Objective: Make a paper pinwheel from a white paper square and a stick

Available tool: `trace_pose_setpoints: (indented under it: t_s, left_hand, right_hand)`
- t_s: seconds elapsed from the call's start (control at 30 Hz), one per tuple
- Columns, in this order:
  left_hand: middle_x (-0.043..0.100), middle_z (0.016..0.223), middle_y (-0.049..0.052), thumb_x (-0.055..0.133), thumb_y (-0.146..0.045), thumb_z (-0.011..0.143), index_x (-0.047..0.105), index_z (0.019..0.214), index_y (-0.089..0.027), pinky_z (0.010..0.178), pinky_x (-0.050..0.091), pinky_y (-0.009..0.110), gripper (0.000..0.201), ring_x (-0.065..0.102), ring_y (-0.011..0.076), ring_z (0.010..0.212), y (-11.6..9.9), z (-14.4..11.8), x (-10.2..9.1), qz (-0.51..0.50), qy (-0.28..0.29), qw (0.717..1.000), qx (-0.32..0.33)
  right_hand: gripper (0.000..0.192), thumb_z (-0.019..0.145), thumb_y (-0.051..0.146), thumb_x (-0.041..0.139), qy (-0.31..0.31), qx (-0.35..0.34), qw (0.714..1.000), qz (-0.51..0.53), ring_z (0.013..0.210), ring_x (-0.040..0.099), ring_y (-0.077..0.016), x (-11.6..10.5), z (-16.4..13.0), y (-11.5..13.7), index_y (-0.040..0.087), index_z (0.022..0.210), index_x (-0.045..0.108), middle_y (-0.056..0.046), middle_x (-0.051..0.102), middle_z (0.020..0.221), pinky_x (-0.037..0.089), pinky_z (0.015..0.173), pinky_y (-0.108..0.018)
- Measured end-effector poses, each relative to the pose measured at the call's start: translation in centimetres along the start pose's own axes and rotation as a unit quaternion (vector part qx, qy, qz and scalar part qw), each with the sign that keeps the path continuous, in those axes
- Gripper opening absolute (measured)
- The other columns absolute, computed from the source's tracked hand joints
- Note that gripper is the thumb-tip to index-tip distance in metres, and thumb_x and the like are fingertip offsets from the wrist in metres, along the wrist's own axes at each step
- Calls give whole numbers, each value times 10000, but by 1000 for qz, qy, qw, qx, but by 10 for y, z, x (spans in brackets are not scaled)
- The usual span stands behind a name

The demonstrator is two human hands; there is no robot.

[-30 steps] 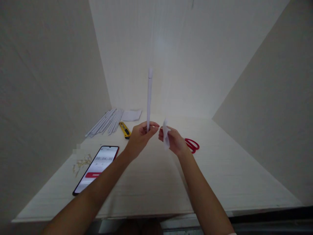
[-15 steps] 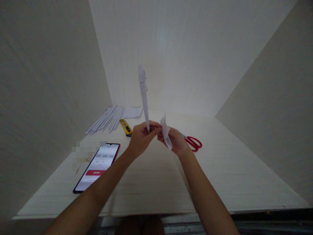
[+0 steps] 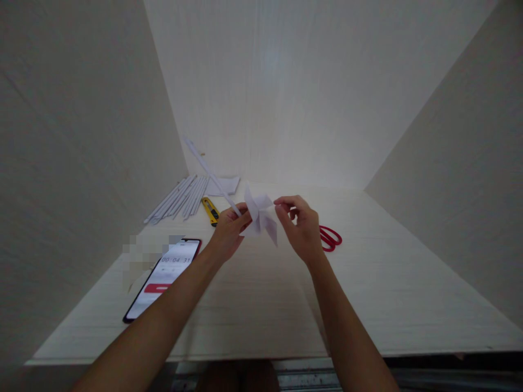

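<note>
A white paper pinwheel (image 3: 258, 211) with folded blades sits at the near end of a rolled paper stick (image 3: 212, 177). My left hand (image 3: 231, 231) is closed round the stick just behind the blades, and the stick leans up and away to the left. To the right of the pinwheel is my right hand (image 3: 300, 223), fingers loosely curled, thumb and forefinger a little apart. Those fingertips come right up to a blade's tip; whether they touch it I cannot tell.
Several rolled paper sticks (image 3: 177, 200) lie back left, beside a stack of white paper (image 3: 226, 186) and a yellow box cutter (image 3: 210, 211). A phone (image 3: 174, 277) showing a timer lies left, partly under my left forearm. Red-handled scissors (image 3: 332, 238) lie behind my right hand. White walls enclose the table.
The stick has tipped from near upright to leaning left, and the pinwheel's blades now face me. My right hand has come off the paper and moved slightly right.
</note>
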State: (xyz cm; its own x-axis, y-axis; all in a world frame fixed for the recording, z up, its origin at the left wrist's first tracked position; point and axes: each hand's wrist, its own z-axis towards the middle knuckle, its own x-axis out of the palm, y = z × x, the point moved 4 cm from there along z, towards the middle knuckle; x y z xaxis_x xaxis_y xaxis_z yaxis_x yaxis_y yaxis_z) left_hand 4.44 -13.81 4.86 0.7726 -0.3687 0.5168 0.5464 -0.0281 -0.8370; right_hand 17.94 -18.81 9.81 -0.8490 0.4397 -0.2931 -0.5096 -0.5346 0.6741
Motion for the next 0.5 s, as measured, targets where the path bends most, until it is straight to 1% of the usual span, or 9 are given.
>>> trace_pose_setpoints:
  t_s: [0.07,0.13,0.23,0.33,0.4,0.5]
  left_hand:
    - [635,726,48,705,-245,571,637,811,-121,595,441,231,278,579,139,681,1,1,-2,10,-2,1000,7]
    - [637,744,47,700,-245,580,638,827,-128,614,446,233,281,579,136,701,2,1,-3,21,-7,1000,15]
    - [633,736,44,698,-257,582,638,841,-131,606,442,227,294,570,121,683,3,1,-4,30,-12,999,21]
    - [619,688,39,696,-268,586,640,841,-121,555,419,210,299,540,97,612,3,0,-3,38,-13,999,27]
    - [610,672,31,695,-266,591,642,829,-121,537,400,203,283,520,84,582,3,0,-2,43,-10,999,27]
    - [600,679,16,695,-255,593,641,783,-131,547,385,190,233,511,70,593,5,0,-1,42,-9,999,33]
  right_hand:
    - [140,738,219,535,45,-48,998,-24,667,470,-105,4,-3,9,183,866,578,-6,539,732,369,602,-243]
    - [138,741,208,538,66,-72,994,-39,692,474,-110,6,-5,13,190,872,577,-10,535,747,379,625,-247]
    - [112,754,203,528,69,-84,993,-51,723,481,-117,7,-6,15,189,855,574,-16,530,756,391,655,-256]
    - [108,758,199,522,66,-90,992,-60,738,485,-124,7,-7,15,189,856,569,-20,529,756,397,672,-263]
    - [92,761,192,515,68,-91,991,-64,735,487,-125,8,-7,14,191,836,570,-20,532,751,399,664,-262]
    - [77,758,182,515,69,-82,993,-57,698,492,-115,8,-7,12,184,808,574,-19,551,744,400,632,-250]
